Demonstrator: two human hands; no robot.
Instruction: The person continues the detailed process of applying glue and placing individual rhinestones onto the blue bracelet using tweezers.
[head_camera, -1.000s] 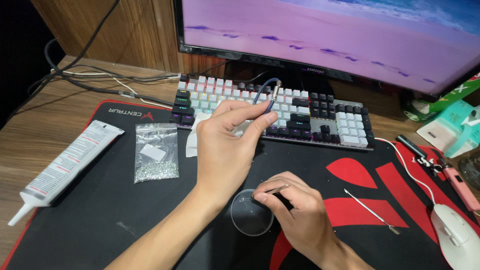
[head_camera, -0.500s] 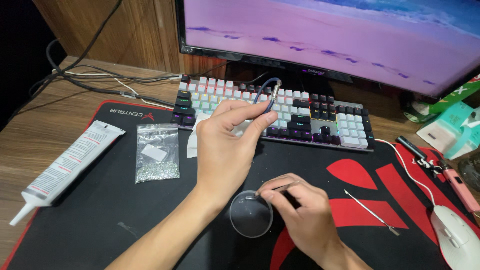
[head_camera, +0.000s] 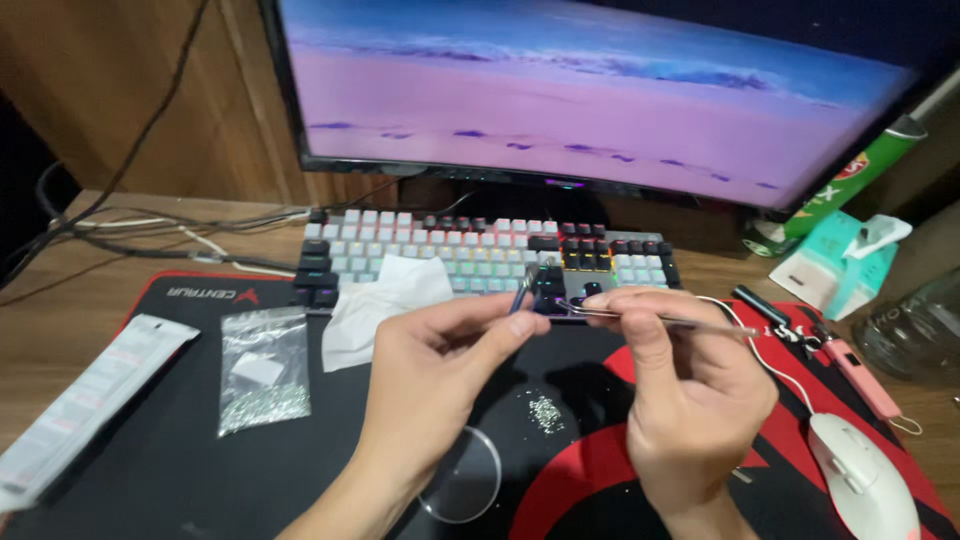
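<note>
Nearest to me, a clear round dish (head_camera: 462, 475) lies flat on the black and red desk mat (head_camera: 170, 470). A moment ago my right hand was low beside it; now both hands have come up above the mat, so the work has moved from the dish up to the two small things I hold.

A little farther, a small heap of tiny shiny beads (head_camera: 545, 412) lies loose on the mat, between my hands and below them.

My left hand (head_camera: 430, 385) is closed, thumb and forefinger pinching a small dark bluish piece (head_camera: 522, 292); I cannot tell what it is. My right hand (head_camera: 690, 385) is also closed, gripping a thin metal pick (head_camera: 650, 318), which lies almost level, its tip close to the piece.

At the left are a plastic bag of beads (head_camera: 262, 370) and a white glue tube (head_camera: 85, 405). At the far side stand the keyboard (head_camera: 480, 255) and the monitor (head_camera: 590, 95).
</note>
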